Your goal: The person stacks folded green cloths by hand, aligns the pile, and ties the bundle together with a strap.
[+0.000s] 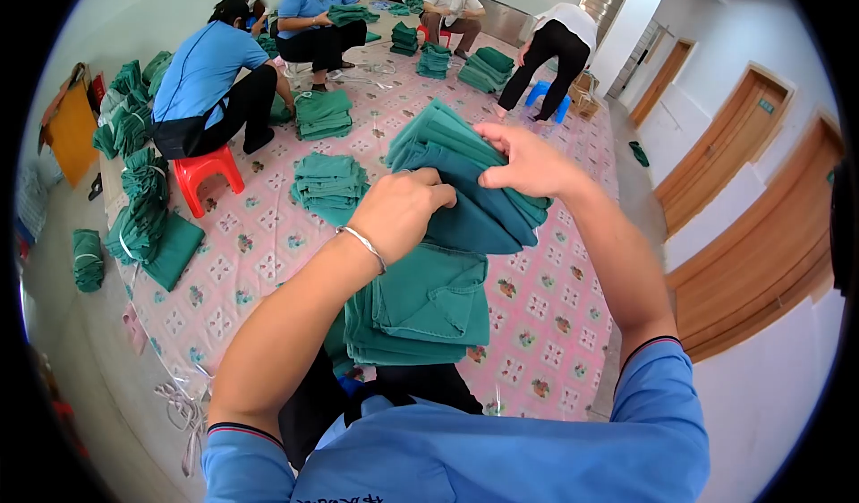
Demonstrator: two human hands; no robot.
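Observation:
A thick bundle of folded green cloths (474, 190) is held up in front of me, tilted, its layers fanned at the edges. My right hand (528, 163) grips its upper right side, with the thumb on the near face and fingers over the far edge. My left hand (403, 212), with a bracelet at the wrist, has its fingers curled closed against the bundle's left side. Just below, a stack of folded green cloths (416, 311) rests on my lap, a loose corner turned on its top piece. Another folded green pile (329, 185) sits beyond my left hand.
A pink patterned sheet (537, 351) covers the floor, bearing several green stacks (324, 114). A person in blue (210, 64) sits on a red stool (206, 176) at left. Others sit or bend further back, one by a blue stool (548, 100). Tied bundles (139, 208) lie left; doors (761, 243) line the right.

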